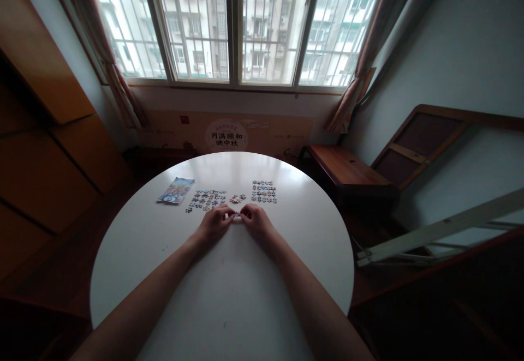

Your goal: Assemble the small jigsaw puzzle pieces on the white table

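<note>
Small jigsaw puzzle pieces point(237, 214) are pinched between the fingertips of my two hands, low over the table; I cannot tell how many there are. My left hand point(215, 221) grips them from the left, fingers closed. From the right, my right hand point(254, 220) closes on them with thumb and fingers. Just beyond my hands lies a small loose heap of puzzle pieces point(237, 199). Spread puzzle pieces point(204, 199) lie in rows past my left hand, partly hidden by it. Another block of pieces point(264, 192) sits in rows beyond my right hand.
A colourful printed packet or sheet point(177, 191) lies at the left of the round white table point(221, 295). Past the table's far edge stand a printed cardboard panel point(266, 126) and the window wall. A wooden bench point(347, 164) is at the right.
</note>
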